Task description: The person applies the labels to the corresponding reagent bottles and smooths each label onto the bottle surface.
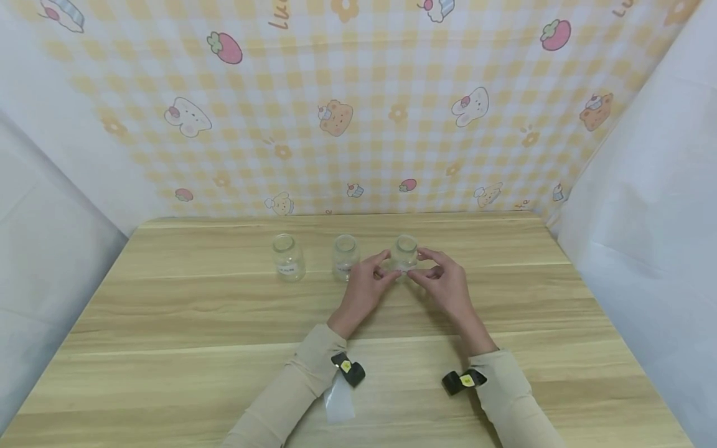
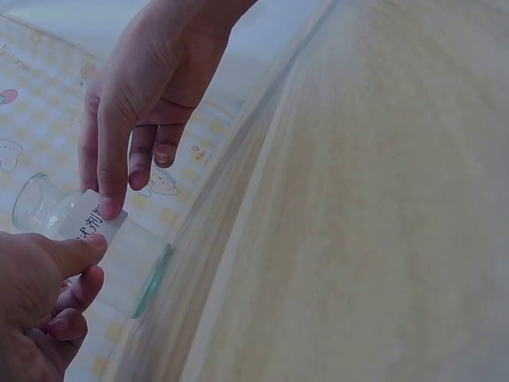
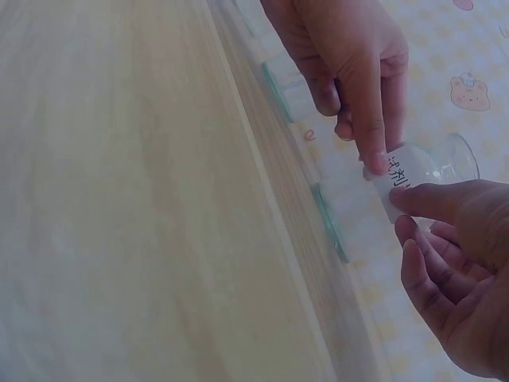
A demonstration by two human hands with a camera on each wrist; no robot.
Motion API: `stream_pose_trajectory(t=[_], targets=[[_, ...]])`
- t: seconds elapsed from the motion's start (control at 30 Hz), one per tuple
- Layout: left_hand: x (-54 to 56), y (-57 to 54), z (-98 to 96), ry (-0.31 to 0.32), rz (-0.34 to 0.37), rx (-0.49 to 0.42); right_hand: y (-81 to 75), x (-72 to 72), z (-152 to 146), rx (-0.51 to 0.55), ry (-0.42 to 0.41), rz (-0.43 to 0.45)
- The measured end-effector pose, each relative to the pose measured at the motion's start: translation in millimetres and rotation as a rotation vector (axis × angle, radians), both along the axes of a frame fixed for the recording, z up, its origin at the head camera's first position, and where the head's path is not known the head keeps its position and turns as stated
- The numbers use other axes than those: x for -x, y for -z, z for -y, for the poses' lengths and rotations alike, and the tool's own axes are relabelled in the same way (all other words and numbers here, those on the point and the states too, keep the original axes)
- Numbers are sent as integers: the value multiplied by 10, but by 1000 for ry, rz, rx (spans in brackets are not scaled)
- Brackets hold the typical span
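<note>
A clear glass jar (image 1: 404, 249) stands upright on the table between both hands, the rightmost of three in a row. A white label (image 2: 81, 216) with handwritten characters lies against its front. My left hand (image 1: 366, 283) holds the jar from the left, its thumb pressing one end of the label. From the right, my right hand (image 1: 447, 285) holds the same jar, with its thumb on the label's other end. Fingers of both hands reach round the jar's sides, partly hidden behind it. The jar's open mouth shows above the hands.
Left of the hands stand a middle jar (image 1: 345, 246), partly hidden by my left hand, and a far-left jar (image 1: 285, 252) with a white label. A whitish translucent sheet (image 1: 339, 403) lies under my left wrist. A patterned cloth (image 1: 364, 81) hangs behind the wooden table (image 1: 168, 373).
</note>
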State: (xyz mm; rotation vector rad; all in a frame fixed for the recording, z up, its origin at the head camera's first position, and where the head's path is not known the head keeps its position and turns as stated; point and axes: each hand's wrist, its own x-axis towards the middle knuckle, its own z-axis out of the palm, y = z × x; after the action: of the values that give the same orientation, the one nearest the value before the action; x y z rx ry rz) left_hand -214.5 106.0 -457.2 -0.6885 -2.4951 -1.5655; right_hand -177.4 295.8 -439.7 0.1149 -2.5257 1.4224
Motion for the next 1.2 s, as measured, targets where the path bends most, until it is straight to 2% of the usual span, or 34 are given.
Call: stream_pose_trajectory(t=[0.33, 0.7, 1.2], targets=[[-7, 1, 5, -2, -12, 9, 12, -2, -1, -1, 0, 2], [8, -10, 3, 11, 6, -11, -15, -2, -30, -25, -2, 18], [19, -9, 10, 21, 40, 11, -48, 1, -56, 25, -24, 63]])
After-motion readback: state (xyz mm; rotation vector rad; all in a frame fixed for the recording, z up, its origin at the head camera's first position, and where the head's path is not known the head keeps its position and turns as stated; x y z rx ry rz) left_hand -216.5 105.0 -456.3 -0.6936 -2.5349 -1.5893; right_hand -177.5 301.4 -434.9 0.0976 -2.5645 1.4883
